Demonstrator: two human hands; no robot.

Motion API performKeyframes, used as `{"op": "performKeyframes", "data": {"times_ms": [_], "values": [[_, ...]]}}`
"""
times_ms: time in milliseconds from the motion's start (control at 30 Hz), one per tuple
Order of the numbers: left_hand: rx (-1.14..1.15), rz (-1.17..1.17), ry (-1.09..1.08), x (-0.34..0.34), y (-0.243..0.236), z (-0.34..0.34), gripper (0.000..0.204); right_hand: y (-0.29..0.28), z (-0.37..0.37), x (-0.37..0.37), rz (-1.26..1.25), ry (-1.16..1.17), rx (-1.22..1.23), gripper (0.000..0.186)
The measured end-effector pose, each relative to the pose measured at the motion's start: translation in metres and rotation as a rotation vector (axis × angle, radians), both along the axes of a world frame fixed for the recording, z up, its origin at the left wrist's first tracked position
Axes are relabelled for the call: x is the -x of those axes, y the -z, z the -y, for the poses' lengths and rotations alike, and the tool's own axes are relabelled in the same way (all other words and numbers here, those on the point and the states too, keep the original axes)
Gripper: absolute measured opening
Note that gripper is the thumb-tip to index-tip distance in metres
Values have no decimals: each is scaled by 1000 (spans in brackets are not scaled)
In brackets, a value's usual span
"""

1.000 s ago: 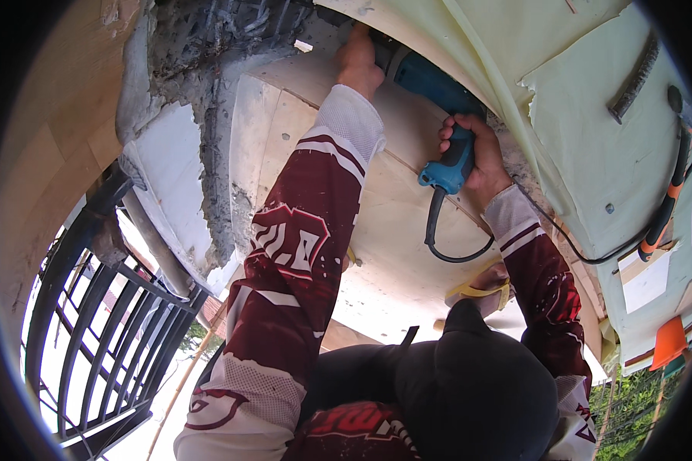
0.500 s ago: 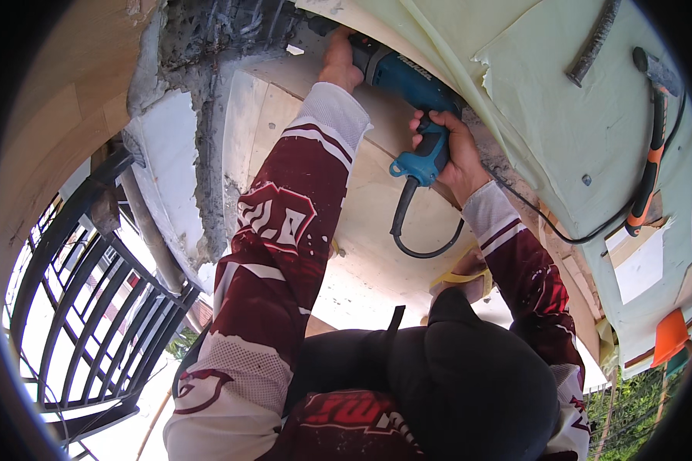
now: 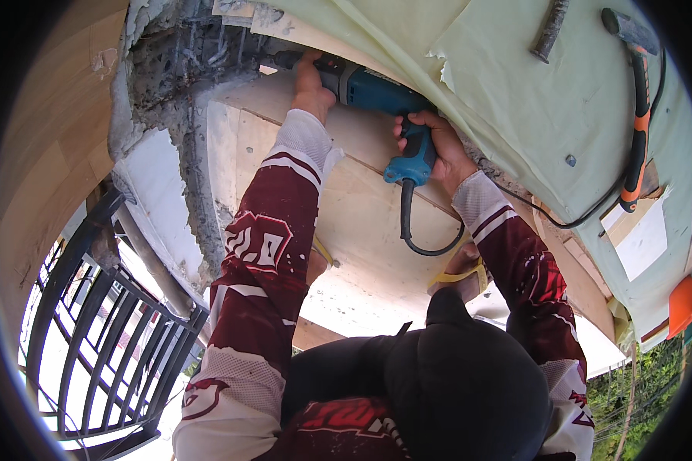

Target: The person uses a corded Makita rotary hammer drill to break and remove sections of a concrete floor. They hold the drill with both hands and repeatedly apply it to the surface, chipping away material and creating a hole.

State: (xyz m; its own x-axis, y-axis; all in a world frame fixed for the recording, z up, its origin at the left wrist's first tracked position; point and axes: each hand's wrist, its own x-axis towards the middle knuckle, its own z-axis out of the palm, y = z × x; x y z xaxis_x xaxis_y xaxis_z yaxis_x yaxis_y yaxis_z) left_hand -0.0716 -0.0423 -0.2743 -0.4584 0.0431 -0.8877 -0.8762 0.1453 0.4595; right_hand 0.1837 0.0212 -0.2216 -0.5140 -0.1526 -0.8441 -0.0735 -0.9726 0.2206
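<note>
Blue corded power drill (image 3: 384, 96), held up at the far centre of the scene, nose pointing left into a broken patch of concrete (image 3: 184, 69) where bare reinforcing bars show. Our right hand (image 3: 438, 150) is wrapped closed around the pistol grip; our left hand (image 3: 311, 84) is clenched at the front of the body, near the chuck. We judge the tool rigid, fairly heavy and nose-weighted, with a hard plastic shell that could slip in a loose palm, so the two-point hold at grip and front collar looks right. The black cord (image 3: 419, 238) loops down from the handle base and is soft; it should not carry load. Below the drill lies a pale plywood panel (image 3: 361, 223); to the right, a light green sheet (image 3: 515, 100) with an orange-handled hammer (image 3: 637, 115) and a dark metal bar (image 3: 551, 31) on it. A black metal railing (image 3: 100, 346) stands near left. Hard to make out: the bit or chisel tip is lost among the rubble and behind the left hand, and the trigger finger is hidden by the grip. Yellow sandal straps (image 3: 454, 278) are partly cut off by our dark hood (image 3: 469, 384).
</note>
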Motion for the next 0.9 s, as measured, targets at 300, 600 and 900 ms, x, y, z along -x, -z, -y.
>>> {"op": "performKeyframes", "data": {"times_ms": [300,600,900], "values": [[10,-21,-116,29,-19,-3,32,-51,-5,49,121,-94,-76,15],[21,-2,-23,24,-31,-6,29,-57,-1,37,-12,-65,-117,17],[48,25,21,-21,-1,2,24,-20,6,-30,-56,43,-36,18]]}}
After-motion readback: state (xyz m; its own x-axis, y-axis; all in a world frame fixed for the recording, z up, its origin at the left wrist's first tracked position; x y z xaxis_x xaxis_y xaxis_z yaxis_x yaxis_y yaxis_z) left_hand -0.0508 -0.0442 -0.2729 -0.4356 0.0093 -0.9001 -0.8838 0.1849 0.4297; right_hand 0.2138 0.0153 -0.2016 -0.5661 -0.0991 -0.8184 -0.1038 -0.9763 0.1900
